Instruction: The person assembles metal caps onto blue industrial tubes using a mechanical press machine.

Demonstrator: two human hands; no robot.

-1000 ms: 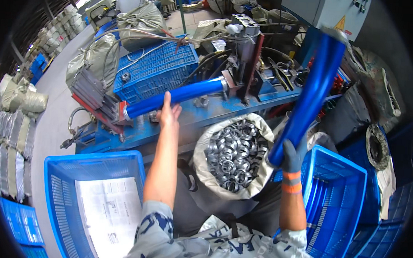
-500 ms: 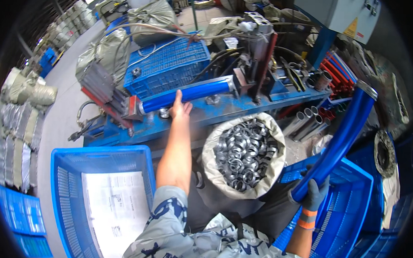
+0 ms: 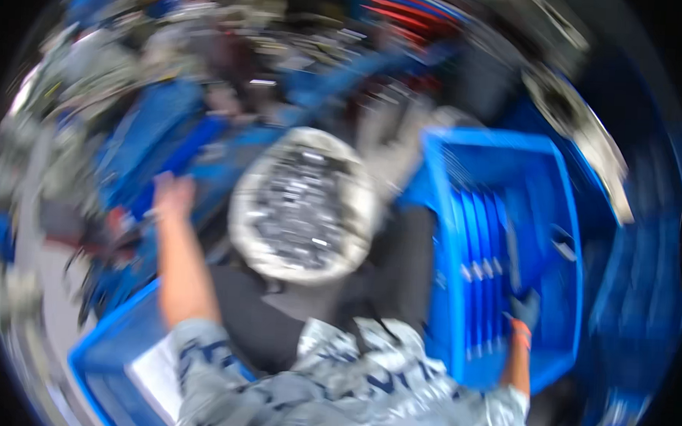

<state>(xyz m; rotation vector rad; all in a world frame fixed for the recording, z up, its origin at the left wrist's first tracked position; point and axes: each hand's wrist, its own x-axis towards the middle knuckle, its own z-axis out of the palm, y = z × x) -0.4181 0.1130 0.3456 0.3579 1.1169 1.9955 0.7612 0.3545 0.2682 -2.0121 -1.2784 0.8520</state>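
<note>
Motion blur smears the whole view. My bare left hand [image 3: 173, 194] reaches forward at the left, its fingers seemingly apart, at the near side of a shiny blue tube [image 3: 182, 154] on the bench machine; whether it touches the tube is unclear. Inside the right-hand blue crate [image 3: 448, 240] is my right hand [image 3: 525, 309], in a dark glove with an orange cuff. Its fingers look closed around the lower end of another blue tube [image 3: 538, 260], which is partly lost in the blur. Several blue tubes [image 3: 477, 234] lie side by side in that crate, left of the glove.
Between my arms stands a pale sack [image 3: 243, 216] full of metal rings [image 3: 299, 211]. A second blue crate [image 3: 114, 348] with white sheet material [image 3: 159, 376] sits at lower left. The blue bench [image 3: 335, 79] runs beyond the sack, with red items [image 3: 410, 22] farther back.
The view has swung to the right. My right hand has gone from holding the blue tube upright beside my knee to down inside the right crate. My left arm remains stretched toward the bench tube.
</note>
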